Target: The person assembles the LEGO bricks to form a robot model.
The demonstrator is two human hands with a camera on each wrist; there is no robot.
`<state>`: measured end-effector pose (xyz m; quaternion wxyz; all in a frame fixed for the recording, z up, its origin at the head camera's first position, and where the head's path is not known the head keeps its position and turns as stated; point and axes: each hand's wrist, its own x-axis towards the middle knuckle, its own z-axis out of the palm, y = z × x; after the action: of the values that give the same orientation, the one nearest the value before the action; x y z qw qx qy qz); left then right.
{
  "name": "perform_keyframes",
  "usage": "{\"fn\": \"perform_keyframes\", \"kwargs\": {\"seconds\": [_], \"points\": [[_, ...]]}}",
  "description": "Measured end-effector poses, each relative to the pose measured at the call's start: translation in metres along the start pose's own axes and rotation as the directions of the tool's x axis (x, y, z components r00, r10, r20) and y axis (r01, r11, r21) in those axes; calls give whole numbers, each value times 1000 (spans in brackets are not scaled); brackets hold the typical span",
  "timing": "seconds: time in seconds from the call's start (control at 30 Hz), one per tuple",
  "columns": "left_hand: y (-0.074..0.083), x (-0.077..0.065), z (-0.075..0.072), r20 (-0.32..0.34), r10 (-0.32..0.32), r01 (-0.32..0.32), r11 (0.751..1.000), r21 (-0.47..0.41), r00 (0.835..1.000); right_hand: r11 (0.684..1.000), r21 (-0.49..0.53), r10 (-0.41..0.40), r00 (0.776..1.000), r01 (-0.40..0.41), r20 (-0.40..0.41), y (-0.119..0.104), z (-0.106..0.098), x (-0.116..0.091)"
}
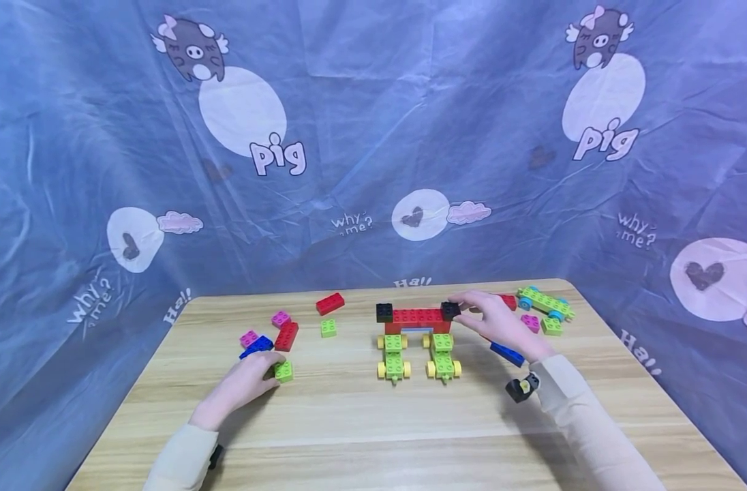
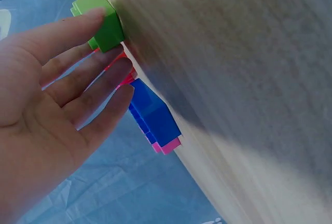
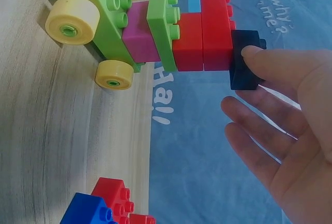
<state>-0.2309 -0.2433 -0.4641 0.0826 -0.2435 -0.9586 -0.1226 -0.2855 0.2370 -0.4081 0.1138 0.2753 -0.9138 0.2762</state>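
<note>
My right hand [image 1: 504,322] pinches a black brick [image 3: 244,60] between thumb and fingers, at the right end of a red brick row [image 1: 418,316]. That row tops a built model whose base is two lime green wheeled cars [image 1: 394,356] with yellow wheels. Another black brick [image 1: 384,312] sits at the row's left end. In the right wrist view, purple and green bricks are stacked between car and red bricks. On the left, my left hand [image 1: 241,380] holds a lime green brick [image 2: 106,27] by its sides, thumb on the near face, close to the tabletop.
Beside the left hand lie a blue brick [image 1: 257,346], a red brick [image 1: 286,336] and pink bricks [image 1: 281,318]. Farther back are a green brick [image 1: 328,328] and a red brick [image 1: 330,303]. At right stand a blue-wheeled green car [image 1: 545,303] and a blue brick [image 1: 507,353].
</note>
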Motion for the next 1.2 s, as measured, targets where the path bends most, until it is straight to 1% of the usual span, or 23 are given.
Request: {"fn": "perform_keyframes", "kwargs": {"seconds": [0.23,0.5,0.73,0.87,0.97,1.2], "points": [[-2,0,-2,12,3,-2,1000,-21,1000,1000,8,-7,1000,7,15,-1,-2,-1],[-2,-1,-2,27,-39,40,998,-45,999,1000,13,-20,1000,20,17,2,-2,-2],[-3,-1,1,17,-46,47,997,-63,999,1000,11,-13,1000,13,22,3,-1,-3],[-2,0,1,27,-86,88,992,-91,996,1000,-10,2,1000,-1,25,4,-2,-4],[-2,0,1,31,-100,103,988,-118,995,1000,-22,7,1000,-6,27,4,-3,-5],[-6,0,2,12,-50,51,983,-176,999,1000,-28,14,1000,-13,24,2,-4,-5]]}}
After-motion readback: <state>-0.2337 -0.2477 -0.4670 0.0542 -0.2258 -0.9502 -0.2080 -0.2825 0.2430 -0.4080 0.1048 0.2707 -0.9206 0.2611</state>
